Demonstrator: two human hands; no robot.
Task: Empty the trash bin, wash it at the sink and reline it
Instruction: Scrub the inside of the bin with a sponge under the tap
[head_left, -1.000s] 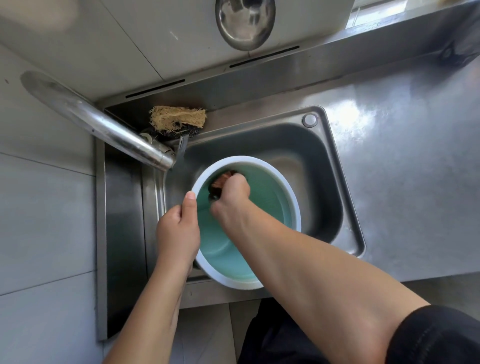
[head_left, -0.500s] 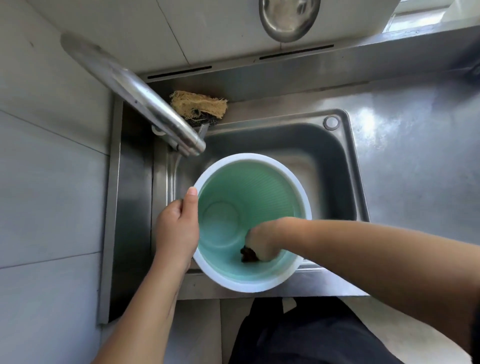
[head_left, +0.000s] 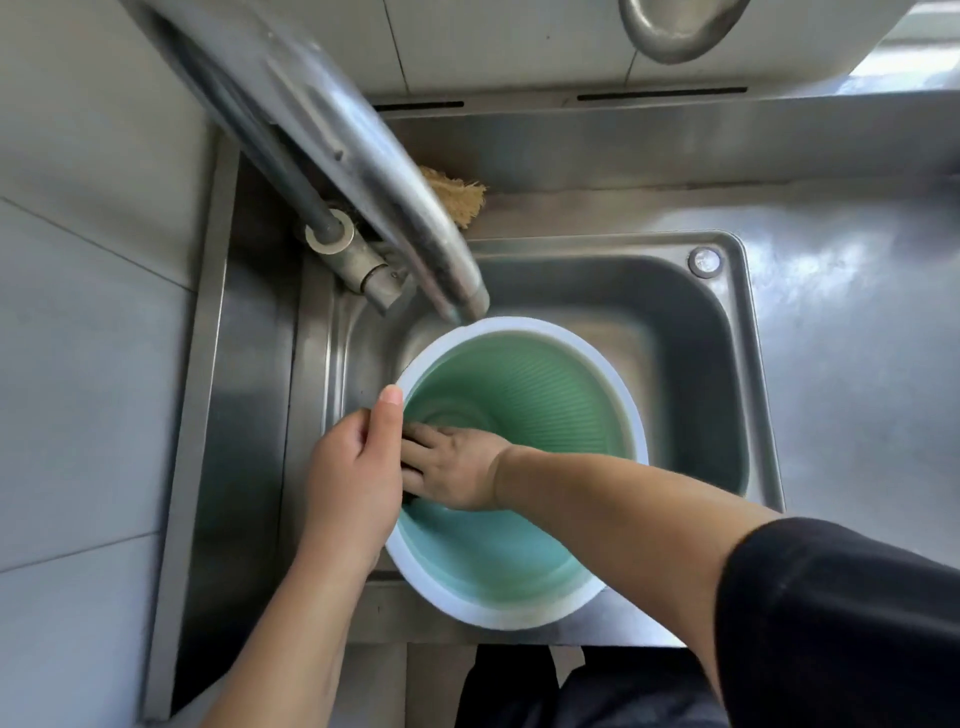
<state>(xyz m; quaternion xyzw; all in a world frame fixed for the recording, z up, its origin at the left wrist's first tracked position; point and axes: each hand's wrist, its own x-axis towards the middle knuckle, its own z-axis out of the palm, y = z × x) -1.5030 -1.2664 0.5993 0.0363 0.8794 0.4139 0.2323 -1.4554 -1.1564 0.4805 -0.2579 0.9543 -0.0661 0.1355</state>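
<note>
The trash bin (head_left: 545, 395), round with a white rim and a ribbed green inside, stands tilted in the steel sink (head_left: 675, 322). My left hand (head_left: 353, 478) grips its left rim, thumb laid along the edge. My right hand (head_left: 452, 470) reaches inside and presses flat against the left inner wall. A dark scrubber under its fingers is almost wholly hidden. No water runs from the faucet (head_left: 363, 171), whose spout ends just above the bin's far rim.
A tan fibre scrubber (head_left: 462, 195) lies on the ledge behind the sink, partly hidden by the faucet. A steel ladle bowl (head_left: 680, 26) hangs on the wall above. Steel counter (head_left: 857, 364) extends to the right; tiled wall (head_left: 78, 364) is on the left.
My right hand swept from the bin's far wall to its near wall, then to the left wall beside my left hand. The view moved closer to the faucet.
</note>
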